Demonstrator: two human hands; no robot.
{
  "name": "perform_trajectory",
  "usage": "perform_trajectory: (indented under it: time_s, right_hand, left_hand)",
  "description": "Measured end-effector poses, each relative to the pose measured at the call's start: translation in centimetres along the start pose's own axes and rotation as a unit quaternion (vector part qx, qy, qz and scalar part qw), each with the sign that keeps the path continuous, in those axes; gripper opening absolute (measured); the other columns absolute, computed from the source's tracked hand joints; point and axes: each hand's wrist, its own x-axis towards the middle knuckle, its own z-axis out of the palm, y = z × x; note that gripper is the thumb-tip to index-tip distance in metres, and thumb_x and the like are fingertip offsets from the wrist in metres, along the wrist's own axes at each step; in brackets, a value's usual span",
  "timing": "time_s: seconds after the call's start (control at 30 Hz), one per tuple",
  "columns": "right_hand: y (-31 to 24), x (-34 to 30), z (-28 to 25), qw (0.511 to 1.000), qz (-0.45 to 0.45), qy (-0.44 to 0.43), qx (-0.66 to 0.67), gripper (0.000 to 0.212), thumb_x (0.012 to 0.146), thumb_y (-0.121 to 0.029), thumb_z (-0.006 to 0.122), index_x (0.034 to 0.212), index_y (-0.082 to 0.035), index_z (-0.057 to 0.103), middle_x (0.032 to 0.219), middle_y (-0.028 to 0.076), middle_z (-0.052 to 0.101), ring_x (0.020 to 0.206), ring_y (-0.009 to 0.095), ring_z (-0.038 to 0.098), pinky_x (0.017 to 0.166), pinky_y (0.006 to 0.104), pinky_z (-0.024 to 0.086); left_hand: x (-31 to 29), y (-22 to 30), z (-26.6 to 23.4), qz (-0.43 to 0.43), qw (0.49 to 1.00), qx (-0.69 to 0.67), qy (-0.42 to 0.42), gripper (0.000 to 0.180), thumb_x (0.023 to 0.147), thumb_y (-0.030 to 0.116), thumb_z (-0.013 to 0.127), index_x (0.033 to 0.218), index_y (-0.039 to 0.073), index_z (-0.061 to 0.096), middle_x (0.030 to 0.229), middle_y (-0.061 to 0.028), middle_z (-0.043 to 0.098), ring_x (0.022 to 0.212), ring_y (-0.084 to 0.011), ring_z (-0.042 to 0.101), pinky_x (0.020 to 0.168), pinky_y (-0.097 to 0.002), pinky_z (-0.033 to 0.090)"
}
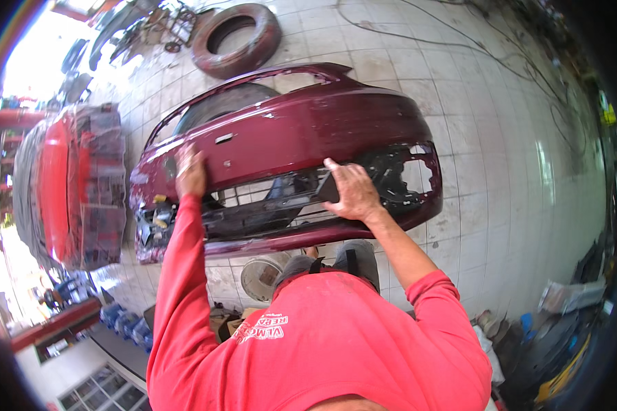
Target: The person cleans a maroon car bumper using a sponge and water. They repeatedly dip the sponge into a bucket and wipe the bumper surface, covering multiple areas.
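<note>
A dark red car bumper (301, 130) stands on the tiled floor in front of me, its black grille opening facing me. My left hand (190, 172) presses a small piece of sandpaper against the bumper's left face. My right hand (350, 190) grips the black grille insert (281, 198) near the middle of the opening. Both arms wear red sleeves.
A red car (68, 185) masked with newspaper stands at the left. A worn tyre (236, 40) lies on the floor at the back. A round white bucket (262, 277) sits near my knees. Cables run over the tiles at the back right. Clutter lines the right edge.
</note>
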Motion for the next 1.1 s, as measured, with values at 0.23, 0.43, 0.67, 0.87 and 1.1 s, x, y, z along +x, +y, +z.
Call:
perform_trajectory:
  time_s: [0.23,0.43,0.67,0.87,1.1]
  right_hand:
    - [-0.1,0.7,-0.4,0.998,0.011,-0.06,-0.005,0.084,0.071,-0.041,0.089,0.138,-0.007,0.053,0.118,0.017,0.066,0.117,0.035,0.062,0.11,0.0476,0.042]
    - [1.5,0.6,0.3,0.994,-0.035,-0.088,-0.048,0.08,0.069,-0.043,0.088,0.132,-0.007,0.055,0.118,0.017,0.067,0.114,0.036,0.063,0.105,0.0485,0.043]
    - [-1.2,2.7,-1.5,0.981,0.026,-0.182,-0.055,0.076,0.072,-0.043,0.087,0.131,-0.007,0.053,0.118,0.018,0.068,0.116,0.034,0.065,0.104,0.0466,0.044]
    - [-1.1,3.5,-1.6,0.98,0.048,-0.179,-0.066,0.075,0.07,-0.042,0.085,0.128,-0.006,0.054,0.114,0.021,0.072,0.112,0.039,0.067,0.1,0.0493,0.046]
    - [-1.2,3.8,-1.3,0.977,0.056,-0.19,-0.077,0.082,0.065,-0.041,0.087,0.13,-0.008,0.05,0.112,0.021,0.072,0.11,0.04,0.068,0.101,0.0481,0.046]
  left_hand:
    - [0.9,27.3,4.1,0.11,0.98,0.144,-0.081,0.07,0.11,0.056,0.038,0.159,0.007,0.046,0.17,-0.0286,0.028,0.159,-0.0414,0.028,0.129,-0.0551,0.021]
    - [1.3,32.2,4.6,0.224,0.965,-0.019,-0.132,0.085,0.107,0.065,0.041,0.166,0.005,0.033,0.175,-0.0169,0.025,0.163,-0.0335,0.02,0.133,-0.0445,0.016]
    - [2.5,10.1,2.4,-0.122,0.992,0.028,0.0,0.097,0.106,0.069,0.037,0.162,-0.01,0.029,0.172,-0.0301,0.021,0.162,-0.0451,0.015,0.133,-0.0475,0.014]
    - [-4.7,26.8,4.7,0.12,0.991,-0.03,-0.041,0.094,0.102,0.071,0.044,0.163,0.0,0.033,0.172,-0.0242,0.027,0.162,-0.038,0.02,0.131,-0.0542,0.016]
    - [0.5,2.4,-0.6,0.082,0.986,-0.136,-0.049,0.05,0.112,0.036,0.043,0.154,0.011,0.055,0.169,-0.0125,0.039,0.16,-0.0298,0.029,0.13,-0.0404,0.027]
